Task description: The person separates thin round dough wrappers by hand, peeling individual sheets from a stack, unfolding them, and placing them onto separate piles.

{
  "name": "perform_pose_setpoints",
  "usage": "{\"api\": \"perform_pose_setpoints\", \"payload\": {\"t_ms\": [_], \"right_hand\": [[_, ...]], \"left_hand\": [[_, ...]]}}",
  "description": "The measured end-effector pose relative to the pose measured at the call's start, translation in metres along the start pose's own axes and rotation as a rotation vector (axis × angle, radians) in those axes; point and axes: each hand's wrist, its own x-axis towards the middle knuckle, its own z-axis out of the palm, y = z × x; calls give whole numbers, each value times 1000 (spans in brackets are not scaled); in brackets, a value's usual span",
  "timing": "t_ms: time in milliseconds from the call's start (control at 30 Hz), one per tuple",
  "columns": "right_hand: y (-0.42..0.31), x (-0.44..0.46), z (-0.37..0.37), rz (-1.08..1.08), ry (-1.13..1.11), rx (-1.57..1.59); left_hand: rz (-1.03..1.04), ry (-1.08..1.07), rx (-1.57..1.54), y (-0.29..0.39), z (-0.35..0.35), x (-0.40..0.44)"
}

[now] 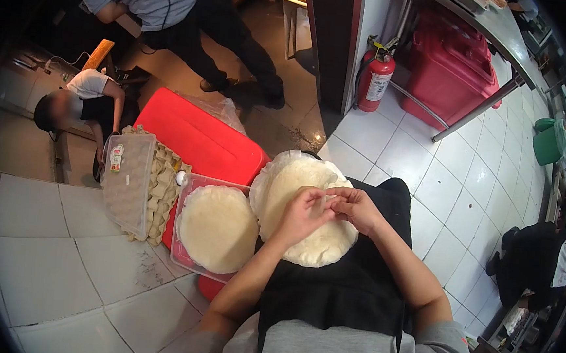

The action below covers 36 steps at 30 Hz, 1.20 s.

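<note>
- White, round, thin-looking sheets: lap stack point(287, 183) lies across the black apron point(333, 298) of the seated person, edges uneven and frilled.
- Left hand point(305, 214): over the lap stack, fingers bent and drawn in toward the other hand. Cannot tell whether a sheet's edge is pinched.
- Right hand point(354, 209): over the same stack, fingers curled, thumb and fingertips close together. Its fingertips meet or nearly meet those of the left; any grip on a sheet cannot be made out.
- Second stack point(219, 230) of similar round sheets: just left of the lap stack, lying in a clear plastic tray point(179, 261).
- Red lidded box point(200, 138): just beyond the tray, surface smooth, one corner reaching near the lap stack.
- Grey-brown egg trays point(162, 194): left of the clear tray, beside a clear plastic container point(126, 185) bearing a sticker.
- White tiled floor point(83, 261) around the person; red fire extinguisher point(376, 81) ahead to the right, pink bin point(448, 73) beside it, partly under a metal table point(512, 38).
- Co-worker in grey shirt point(167, 1) stands ahead; another in white shirt point(92, 84) at far left.
</note>
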Motion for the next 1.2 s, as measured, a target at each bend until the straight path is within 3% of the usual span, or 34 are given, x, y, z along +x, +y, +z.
{"api": "perform_pose_setpoints", "payload": {"t_ms": [33,167,267,367,467,533,567,667,733,833,967,1067,1133,1200], "right_hand": [[1,1,-1,1,-11,-17],[8,4,-8,18,-15,-4],[5,2,-7,73,21,48],[8,6,-13,96,46,158],[-2,0,-9,117,32,354],[-7,2,-5,125,20,373],[-5,6,-4,125,22,326],[-3,6,-6,112,13,150],[1,3,-8,63,-69,62],[-22,-10,7,17,-86,20],[-48,-23,22,-95,-163,-27],[-60,-27,22,-197,-117,-197],[-67,-23,21,-328,-46,-412],[-84,-28,33,-449,-53,-387]], "left_hand": [[78,-22,208,10,1,0],[68,58,512,19,15,-4],[-85,68,286,3,11,1],[-48,66,-28,23,-1,-8],[-193,-341,-102,68,-6,-38],[-149,-558,-38,87,-8,-41],[-137,-523,-36,77,-9,-41],[-121,-142,-93,43,-28,-23],[57,120,171,30,-44,1],[236,128,520,17,-59,25],[-113,-159,9,3,-80,40],[-221,-229,34,24,-105,38],[-145,-92,25,57,-112,37],[-17,-12,68,101,-117,30]]}}
